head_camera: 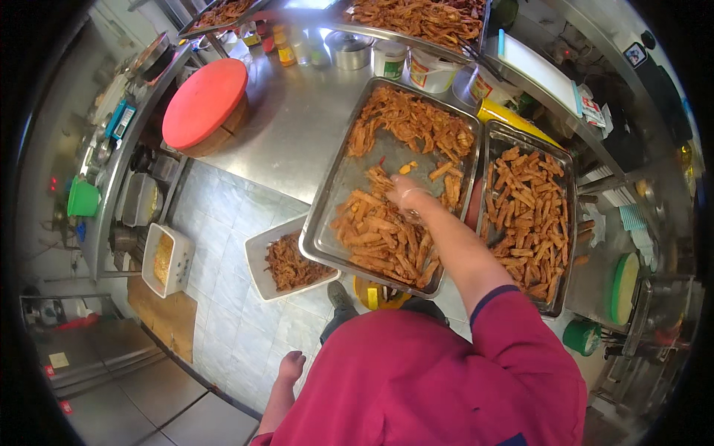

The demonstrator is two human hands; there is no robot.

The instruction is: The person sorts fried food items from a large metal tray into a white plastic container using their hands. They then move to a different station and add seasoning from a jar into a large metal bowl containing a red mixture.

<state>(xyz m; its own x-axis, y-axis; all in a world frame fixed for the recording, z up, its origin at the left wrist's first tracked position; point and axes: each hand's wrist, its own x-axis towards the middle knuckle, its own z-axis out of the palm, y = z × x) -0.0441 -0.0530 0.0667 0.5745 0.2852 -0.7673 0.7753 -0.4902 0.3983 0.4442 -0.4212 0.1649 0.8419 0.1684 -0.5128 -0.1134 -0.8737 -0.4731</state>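
My right hand (406, 193), in a clear plastic glove, reaches into a large metal tray (324, 237) and is shut on a few brown meat strips (379, 179). Just below it in the tray lies a pile of long brown meat pieces (385, 240), which look like poultry necks. Thinner, knobbly brown pieces (413, 120) line the tray's far end, and bare metal shows between the two piles. Down at my side hangs my left hand (292, 366), fingers curled, with nothing visible in it.
A second tray (570, 223) of similar pieces stands at the right. Ahead, a red round board (206, 103) tops a wooden block on the steel table (279, 145). Below the tray's left corner is a white tub (256, 256) of brown pieces. Another tub (184, 259) stands further left.
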